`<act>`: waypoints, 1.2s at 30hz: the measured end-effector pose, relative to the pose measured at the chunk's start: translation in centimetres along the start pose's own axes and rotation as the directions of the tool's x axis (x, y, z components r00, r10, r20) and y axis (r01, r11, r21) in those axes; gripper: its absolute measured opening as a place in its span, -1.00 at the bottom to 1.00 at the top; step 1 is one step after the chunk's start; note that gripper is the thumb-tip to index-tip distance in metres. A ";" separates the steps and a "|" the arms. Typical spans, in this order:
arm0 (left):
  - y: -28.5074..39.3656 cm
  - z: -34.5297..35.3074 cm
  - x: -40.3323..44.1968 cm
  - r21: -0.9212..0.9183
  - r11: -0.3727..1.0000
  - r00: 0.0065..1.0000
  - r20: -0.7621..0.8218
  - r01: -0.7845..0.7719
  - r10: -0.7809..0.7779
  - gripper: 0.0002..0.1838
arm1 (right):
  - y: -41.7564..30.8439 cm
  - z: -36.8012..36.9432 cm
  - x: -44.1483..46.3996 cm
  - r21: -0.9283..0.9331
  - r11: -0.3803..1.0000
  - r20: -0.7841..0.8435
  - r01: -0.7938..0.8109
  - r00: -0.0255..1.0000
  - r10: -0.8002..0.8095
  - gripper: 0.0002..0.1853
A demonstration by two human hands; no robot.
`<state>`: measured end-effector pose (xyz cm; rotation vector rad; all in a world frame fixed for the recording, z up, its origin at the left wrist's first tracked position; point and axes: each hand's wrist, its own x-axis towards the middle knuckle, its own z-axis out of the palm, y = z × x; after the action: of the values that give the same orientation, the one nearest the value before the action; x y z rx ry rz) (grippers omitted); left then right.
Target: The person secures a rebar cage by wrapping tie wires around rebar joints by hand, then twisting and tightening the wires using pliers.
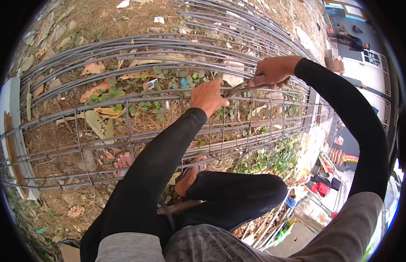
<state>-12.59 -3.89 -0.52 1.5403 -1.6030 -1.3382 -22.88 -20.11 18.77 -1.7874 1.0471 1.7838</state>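
Note:
A long steel rebar cage (128, 115), made of thin bars with square stirrups tied along them, lies across the view in front of me. My left hand (207, 97) is closed around its upper bar near a stirrup; the fingertips are partly hidden. Dark metal pincers (239, 88) are in my right hand (275, 72), with the fingers wrapped round the handles. The jaws point left, meeting the bar right beside my left fingers. Any tie wire there is too small to make out.
Loose rebar rods (124, 43) lie beyond the cage over leaf-strewn ground. A grey-edged support (11, 102) carries the cage's left end. My bare foot (192, 174) is close to its near side. Another person (352, 42) is at far right, near a building.

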 end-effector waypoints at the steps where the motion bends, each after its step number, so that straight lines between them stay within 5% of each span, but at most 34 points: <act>1: 0.0 0.2 -0.1 0.004 1.000 1.000 -0.005 -0.010 0.010 -0.27 | 0.1 -0.2 -0.3 0.181 0.981 0.097 -0.066 0.994 0.049 -0.34; 2: 0.0 -0.2 0.0 0.011 1.000 1.000 -0.020 -0.017 0.017 -0.27 | 0.2 -0.7 -0.5 0.342 0.929 0.192 -0.141 0.978 0.078 -0.31; 8: 0.4 -0.6 0.4 -0.002 1.000 0.999 0.048 0.021 -0.021 -0.27 | -0.6 -1.6 0.1 0.180 0.970 0.258 -0.164 0.959 0.114 -0.44; 12: -0.7 0.4 0.1 0.019 0.999 0.999 0.007 -0.034 0.034 -0.36 | 2.9 1.0 2.3 0.589 0.777 0.371 -0.223 0.928 -0.016 -0.49; 14: -0.9 1.0 0.1 0.012 0.998 0.995 -0.086 -0.058 0.059 -0.60 | 2.3 1.8 1.1 0.480 0.867 0.265 -0.134 0.964 0.002 -0.52; 17: -1.5 1.5 0.6 0.042 0.995 0.992 -0.090 -0.090 0.093 -0.58 | -0.7 3.3 -1.7 0.238 0.964 -0.113 -0.117 0.983 0.147 -0.36; 18: -1.4 1.3 1.0 0.048 0.996 0.994 -0.071 -0.076 0.079 -0.57 | 1.8 4.9 -0.3 -0.028 0.996 -0.338 0.079 0.937 -0.084 -0.37; 19: -1.4 1.3 1.0 0.072 0.995 0.997 -0.043 -0.066 0.070 -0.50 | 4.1 6.4 1.0 -0.349 0.929 -0.528 0.126 0.792 -0.306 -0.39; 21: -1.3 1.1 0.9 0.115 0.992 0.999 0.007 -0.044 0.043 -0.37 | 2.8 7.1 -0.3 -0.513 0.857 -0.656 0.050 0.621 -0.429 -0.44; 23: -1.9 1.9 0.9 0.103 0.991 0.989 -0.111 -0.086 0.098 -0.45 | 2.5 7.7 -0.3 -0.673 0.740 -0.692 -0.014 0.366 -0.623 -0.50; 27: -2.0 2.1 1.3 0.086 0.992 0.985 -0.136 -0.093 0.104 -0.44 | 4.1 8.3 1.4 -0.549 0.831 -0.685 -0.085 0.616 -0.389 -0.61; 29: -1.6 1.6 1.1 0.124 0.992 1.000 -0.006 -0.029 0.030 -0.31 | 3.5 6.0 1.0 -0.540 0.840 -0.627 -0.055 0.692 -0.358 -0.65; 32: -0.8 0.8 1.3 0.110 0.994 0.998 0.063 0.009 -0.016 -0.32 | 1.5 3.0 -0.2 0.034 0.992 -0.184 -0.119 0.975 0.124 -0.66; 34: 0.1 -0.1 0.7 0.058 0.998 0.999 0.037 0.014 -0.016 -0.45 | 2.4 3.3 -0.2 0.486 0.856 0.181 -0.176 0.979 0.098 -0.64; 36: 0.3 -0.7 0.1 0.022 1.000 1.000 0.011 -0.013 0.012 -0.38 | 2.3 3.4 -0.5 0.554 0.809 0.212 -0.196 0.973 0.091 -0.61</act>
<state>-12.12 -4.26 0.00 1.5356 -1.6363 -1.3289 -26.78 -18.97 19.42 -1.1844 1.4828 1.4489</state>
